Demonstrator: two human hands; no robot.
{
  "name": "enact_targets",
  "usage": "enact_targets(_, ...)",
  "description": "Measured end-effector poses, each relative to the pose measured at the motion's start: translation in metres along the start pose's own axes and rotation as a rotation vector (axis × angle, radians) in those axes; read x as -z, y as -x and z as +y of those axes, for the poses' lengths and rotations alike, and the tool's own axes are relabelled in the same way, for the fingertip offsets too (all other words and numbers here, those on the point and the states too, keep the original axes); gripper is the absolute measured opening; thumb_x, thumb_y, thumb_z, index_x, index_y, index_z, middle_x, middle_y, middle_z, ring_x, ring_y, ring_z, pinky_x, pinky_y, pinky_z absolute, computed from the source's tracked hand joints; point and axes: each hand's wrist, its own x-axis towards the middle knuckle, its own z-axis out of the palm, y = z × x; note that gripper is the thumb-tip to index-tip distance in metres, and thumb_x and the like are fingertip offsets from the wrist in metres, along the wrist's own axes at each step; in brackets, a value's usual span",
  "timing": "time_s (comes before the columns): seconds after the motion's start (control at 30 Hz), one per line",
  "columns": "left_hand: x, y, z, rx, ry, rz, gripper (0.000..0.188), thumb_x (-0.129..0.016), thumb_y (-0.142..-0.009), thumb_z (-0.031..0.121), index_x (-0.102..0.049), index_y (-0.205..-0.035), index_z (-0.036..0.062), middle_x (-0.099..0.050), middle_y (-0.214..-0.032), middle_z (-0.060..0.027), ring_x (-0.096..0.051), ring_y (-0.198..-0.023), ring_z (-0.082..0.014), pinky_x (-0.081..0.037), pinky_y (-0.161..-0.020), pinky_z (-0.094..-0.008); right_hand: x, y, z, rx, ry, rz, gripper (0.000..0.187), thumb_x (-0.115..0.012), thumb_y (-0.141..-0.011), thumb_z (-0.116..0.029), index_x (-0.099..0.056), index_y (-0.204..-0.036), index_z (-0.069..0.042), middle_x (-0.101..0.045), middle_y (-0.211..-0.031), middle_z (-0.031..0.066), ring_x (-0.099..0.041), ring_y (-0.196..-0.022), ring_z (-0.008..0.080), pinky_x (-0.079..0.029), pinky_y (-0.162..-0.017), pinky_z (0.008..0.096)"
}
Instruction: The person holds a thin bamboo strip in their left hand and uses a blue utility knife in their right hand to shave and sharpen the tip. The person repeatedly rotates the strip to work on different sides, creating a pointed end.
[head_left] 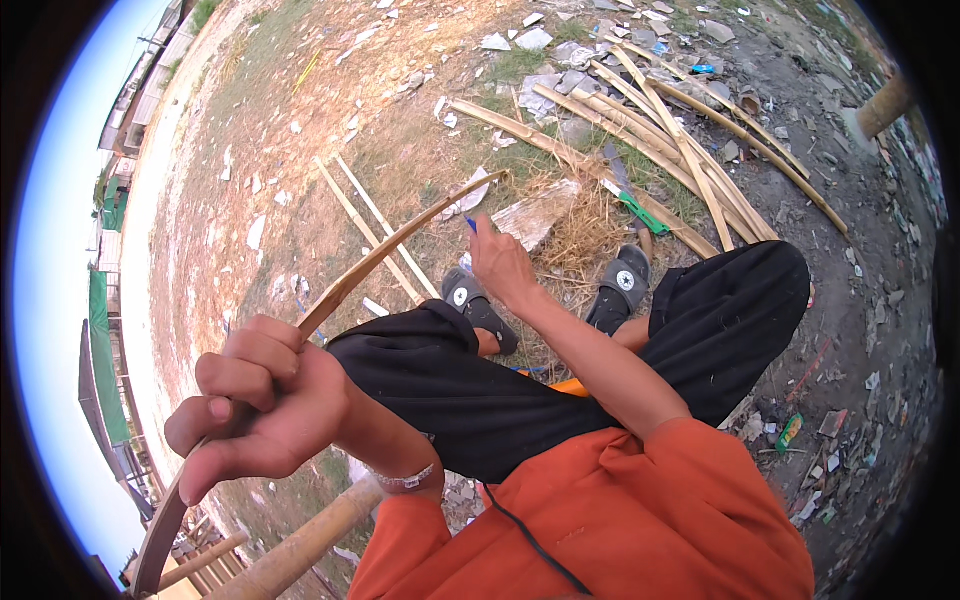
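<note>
My left hand (270, 400) is raised at the lower left, its fingers wrapped round a long split bamboo strip (385, 250). The strip slants up and away to the right, and its near end runs down past my thumb to the lower left edge. My right hand (505, 265) is out in front, just right of the strip's far part and apart from it. Its fingers are closed on a small blue thing (471, 224), of which only the tip shows; its kind is hidden.
Several bamboo strips (690, 160) lie piled at the far right, near a tool with a green part (640, 212). Two thin strips (375, 225) lie left of my sandals (625, 285). Bamboo poles (310, 540) stand low at left. Broken shards (535, 40) litter the ground.
</note>
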Motion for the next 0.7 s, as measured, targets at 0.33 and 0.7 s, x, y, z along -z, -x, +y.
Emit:
enact_targets(0.33,0.0,-0.002,0.003,0.033,-0.157,0.268,0.051,-0.027,-0.091,0.06,-0.041,-0.078,0.0134,-0.022,-0.049,0.0025,-0.014,-0.039,-0.0075,-0.014,-0.038,-0.0234,-0.032,-0.019,0.045,-0.179,0.119,-0.023,0.019,-0.04,-0.087,-0.012,-0.04,-0.099,0.002,-0.06,-0.076,0.0304,-0.06,-0.076,0.0478,-0.046,-0.069,0.054)
enact_targets(0.7,0.004,-0.002,0.003,0.034,-0.092,0.172,0.049,-0.023,-0.091,0.059,-0.035,-0.076,0.0137,-0.023,-0.051,0.0011,-0.016,-0.038,-0.0083,-0.016,-0.037,-0.0237,-0.029,-0.024,0.044,0.014,0.069,0.078,0.015,-0.039,-0.091,-0.016,-0.04,-0.093,-0.001,-0.057,-0.063,0.0261,-0.059,-0.064,0.0448,-0.046,-0.056,0.0519)
